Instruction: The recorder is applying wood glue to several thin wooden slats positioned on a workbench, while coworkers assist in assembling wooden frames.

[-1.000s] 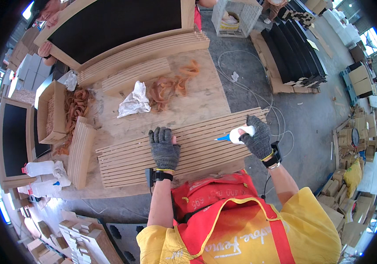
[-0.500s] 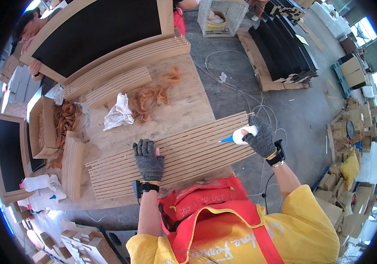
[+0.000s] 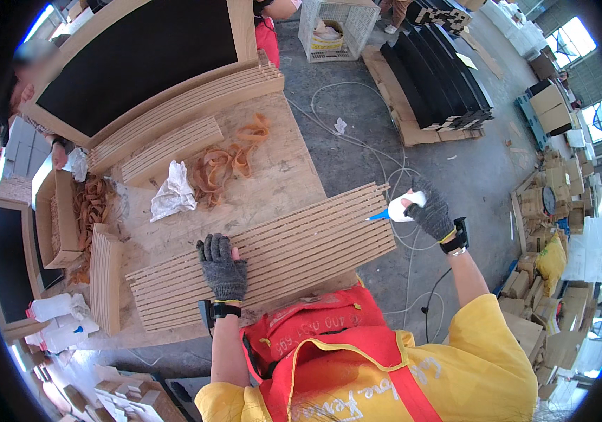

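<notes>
My left hand (image 3: pixel 223 269), in a grey glove with bare thumb tip, lies flat on a row of narrow wooden slats (image 3: pixel 308 235), its fingers stretched out. The slats lie side by side along the near edge of the table. Over their right end, my right hand (image 3: pixel 433 213), also gloved, is closed round a white squeeze bottle (image 3: pixel 400 210). The bottle is tipped over, and its blue nozzle (image 3: pixel 379 216) points left and down towards the slats. Whether the tip touches the wood I cannot tell.
On the wooden table (image 3: pixel 283 165) are orange-brown bands (image 3: pixel 215 172), crumpled white paper (image 3: pixel 173 193), stacked strips (image 3: pixel 106 280) and a cardboard box (image 3: pixel 67 218). A black-panelled wooden frame (image 3: pixel 146 60) stands behind, with another person's hand (image 3: pixel 60 156) beside it. Cables (image 3: pixel 357 141) trail over the floor.
My right hand has moved the bottle rightward along the slats, nearer their right end. My left hand stays in place on the wood. The other person's hand has come down from the frame.
</notes>
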Available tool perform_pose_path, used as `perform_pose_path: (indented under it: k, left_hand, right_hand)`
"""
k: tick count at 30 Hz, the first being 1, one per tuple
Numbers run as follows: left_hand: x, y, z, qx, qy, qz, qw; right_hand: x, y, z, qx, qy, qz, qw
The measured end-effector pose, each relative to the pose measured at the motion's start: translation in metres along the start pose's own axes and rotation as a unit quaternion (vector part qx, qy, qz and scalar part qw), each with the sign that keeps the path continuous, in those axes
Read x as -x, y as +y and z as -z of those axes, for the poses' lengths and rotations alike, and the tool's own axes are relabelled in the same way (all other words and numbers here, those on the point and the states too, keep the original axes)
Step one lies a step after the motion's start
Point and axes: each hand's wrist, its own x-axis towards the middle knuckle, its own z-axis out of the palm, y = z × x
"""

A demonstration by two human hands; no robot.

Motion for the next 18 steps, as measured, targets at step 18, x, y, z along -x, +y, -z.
perform_pose_path:
  k: [18]
  left_hand:
    - [0.000,0.002,0.001,-0.006,0.002,-0.004,1.000]
  right_hand:
    - [-0.010,0.000,0.015,0.030,0.006,0.012,0.999]
